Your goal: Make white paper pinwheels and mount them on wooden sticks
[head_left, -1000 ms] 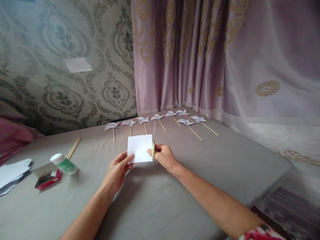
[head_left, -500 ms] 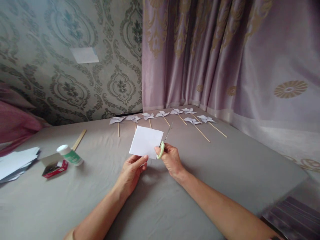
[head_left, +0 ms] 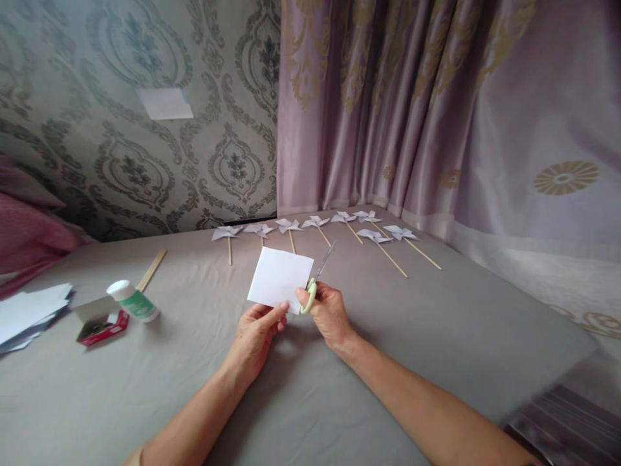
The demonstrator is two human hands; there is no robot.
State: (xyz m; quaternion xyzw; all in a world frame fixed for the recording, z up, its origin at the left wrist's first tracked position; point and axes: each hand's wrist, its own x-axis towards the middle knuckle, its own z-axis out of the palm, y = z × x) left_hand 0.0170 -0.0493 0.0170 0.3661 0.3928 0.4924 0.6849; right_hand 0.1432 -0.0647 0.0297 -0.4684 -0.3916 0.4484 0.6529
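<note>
Both forearms reach in from the bottom edge over a grey sheet (head_left: 398, 323). The left hand (head_left: 257, 330) sits just below the paper (head_left: 280, 278), with its thumb and fingertips pinched on the paper's lower corner. The paper is a white square, held up off the sheet and tilted so that one corner points down into that pinch.

The right hand (head_left: 327, 310) is just right of the paper's lower corner and close beside the left hand. Its fingers are curled shut through the green handle of the scissors (head_left: 319, 272). The handle touches or nearly touches the paper's right edge. The thin blades slant up and to the right, away from the paper, and it cannot be told whether they are parted.

Well left of the paper, a glue bottle (head_left: 132, 301) lies on its side against a small red box (head_left: 99, 320). A flat stick (head_left: 151, 270) lies just behind them, and a paper stack (head_left: 29, 317) lies farther left still.

Beyond the paper, a row of white pinwheels (head_left: 315, 223) on thin sticks lies on the sheet. Behind the row there is patterned wall (head_left: 145, 162) on the left and a mauve curtain (head_left: 412, 129) on the right.
</note>
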